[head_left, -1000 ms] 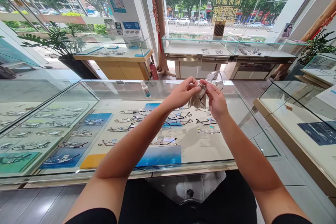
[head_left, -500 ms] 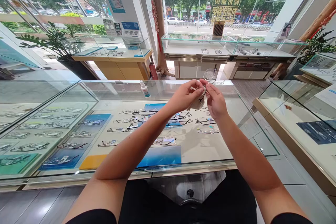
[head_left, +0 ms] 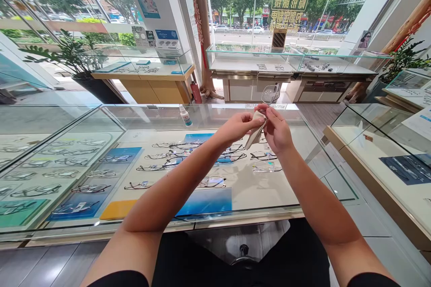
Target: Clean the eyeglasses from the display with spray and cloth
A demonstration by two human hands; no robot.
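Above the glass display counter, both hands meet around a pair of eyeglasses (head_left: 270,94), whose one lens stands up clear beyond the fingertips. A pale beige cleaning cloth (head_left: 255,136) is pinched in my left hand (head_left: 241,126) and hangs down below the thumb. My right hand (head_left: 279,132) is closed on the eyeglasses, its fingertips close to the cloth. The other lens and much of the frame are hidden by fingers and cloth. A small white spray bottle (head_left: 185,116) with a blue-banded base stands on the glass to the left.
Under the counter glass (head_left: 262,197) lie several eyeglass frames (head_left: 161,156) and blue cards (head_left: 207,202). Another glass case (head_left: 353,143) stands to the right. More showcases (head_left: 249,60) line the windows, and a potted plant (head_left: 79,60) is at the far left.
The cloth has swung into fuller view, hanging lower between my hands. The eyeglasses and fingers have shifted slightly, and my left thumb now presses on the cloth.
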